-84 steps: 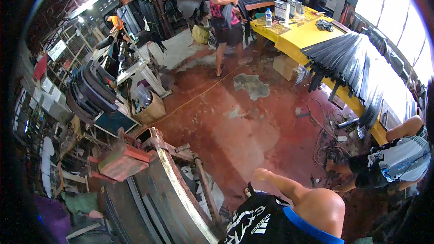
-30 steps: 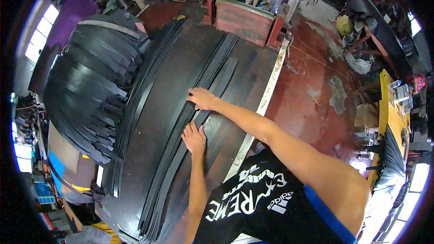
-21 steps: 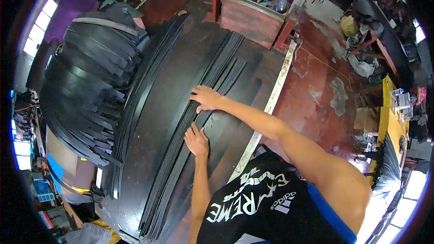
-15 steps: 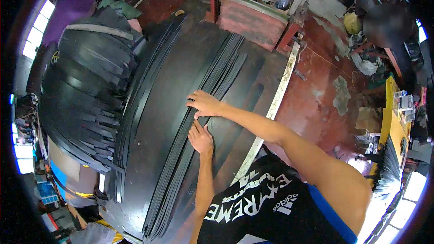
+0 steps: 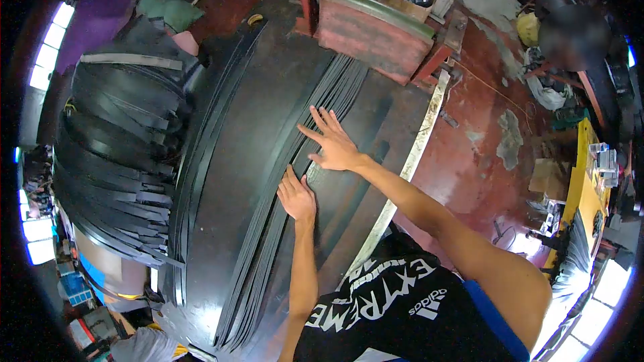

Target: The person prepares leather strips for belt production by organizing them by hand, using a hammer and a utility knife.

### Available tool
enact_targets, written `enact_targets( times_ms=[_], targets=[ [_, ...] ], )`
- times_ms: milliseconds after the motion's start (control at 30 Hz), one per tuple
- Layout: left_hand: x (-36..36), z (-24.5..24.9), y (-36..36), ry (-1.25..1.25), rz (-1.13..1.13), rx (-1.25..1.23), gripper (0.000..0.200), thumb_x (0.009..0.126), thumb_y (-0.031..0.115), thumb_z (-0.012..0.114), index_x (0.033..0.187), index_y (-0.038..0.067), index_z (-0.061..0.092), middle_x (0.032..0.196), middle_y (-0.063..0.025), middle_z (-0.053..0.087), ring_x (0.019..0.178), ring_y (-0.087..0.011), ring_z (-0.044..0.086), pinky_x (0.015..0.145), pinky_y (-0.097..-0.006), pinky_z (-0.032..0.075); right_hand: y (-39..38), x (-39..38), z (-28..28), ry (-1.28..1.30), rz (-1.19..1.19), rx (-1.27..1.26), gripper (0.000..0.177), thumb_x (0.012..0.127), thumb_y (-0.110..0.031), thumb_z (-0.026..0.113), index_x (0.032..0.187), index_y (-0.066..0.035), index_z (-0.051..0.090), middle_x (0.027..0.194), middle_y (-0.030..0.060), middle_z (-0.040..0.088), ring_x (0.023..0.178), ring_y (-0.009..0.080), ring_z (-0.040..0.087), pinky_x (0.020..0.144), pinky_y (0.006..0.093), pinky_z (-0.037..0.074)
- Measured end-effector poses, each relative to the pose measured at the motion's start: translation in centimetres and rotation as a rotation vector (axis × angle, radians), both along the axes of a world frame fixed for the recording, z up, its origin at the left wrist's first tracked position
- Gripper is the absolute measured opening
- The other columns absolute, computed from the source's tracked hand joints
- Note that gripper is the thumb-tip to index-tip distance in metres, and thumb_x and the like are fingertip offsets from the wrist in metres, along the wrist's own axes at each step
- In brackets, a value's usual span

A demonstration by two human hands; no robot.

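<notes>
Long thin black strips (image 5: 258, 228), rubber-looking and laid side by side, run diagonally across the dark table (image 5: 225, 161). My right hand (image 5: 333, 144) lies palm down over them with its fingers spread, holding nothing. Just below it, my left hand (image 5: 296, 196) rests flat on the same bundle, fingers stretched forward and thumb slightly apart. Along the lower half of the bundle a narrow gap splits the strips into two groups. The strips directly beneath both hands are partly hidden.
More black strips (image 5: 208, 131) lie further left, beside a large heap of wide black strips (image 5: 117, 154). A pale metal edge (image 5: 416, 147) borders the table's near side. A reddish wooden panel (image 5: 372, 33) stands at the far end. On the right is a yellow bench (image 5: 577, 194).
My right hand has moved up and right along the strips, and its bent fingers have spread out. The strips at the far end now lie closer together. My left hand has barely shifted.
</notes>
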State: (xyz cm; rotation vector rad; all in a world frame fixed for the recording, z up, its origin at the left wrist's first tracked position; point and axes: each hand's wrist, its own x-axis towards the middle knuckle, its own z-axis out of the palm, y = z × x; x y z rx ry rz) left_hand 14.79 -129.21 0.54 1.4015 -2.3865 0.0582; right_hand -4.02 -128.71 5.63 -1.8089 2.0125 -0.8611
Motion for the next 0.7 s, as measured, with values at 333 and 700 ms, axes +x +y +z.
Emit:
enact_targets(
  times_ms=[333,700],
  targets=[
    [0.3,1.7,0.6,-0.138,-0.07,0.001,0.05,0.088,0.016,0.059,0.137,0.009,0.049,0.143,-0.0112,0.043,0.128,-0.028,0.043,0.1,-0.0554,0.034,-0.8,-0.4,-3.3,0.308,0.299,0.002,0.074,0.085,-0.045,0.06,0.151,-0.033,0.029,0.16,0.0168,0.008,0.146,0.0397,0.014,0.119,0.0532,0.011],
    [32.6,3.0,15.3,-0.345,0.665,0.375,0.063,0.095,0.032,0.055,0.152,0.023,0.029,0.161,-0.0128,0.013,0.146,-0.0384,0.014,0.111,-0.0673,0.008,-2.3,-1.1,-3.3,0.41,0.39,-0.025,0.075,0.085,-0.043,0.061,0.151,-0.032,0.028,0.16,0.0135,0.013,0.145,0.0376,0.019,0.119,0.0486,0.017]
  ],
)
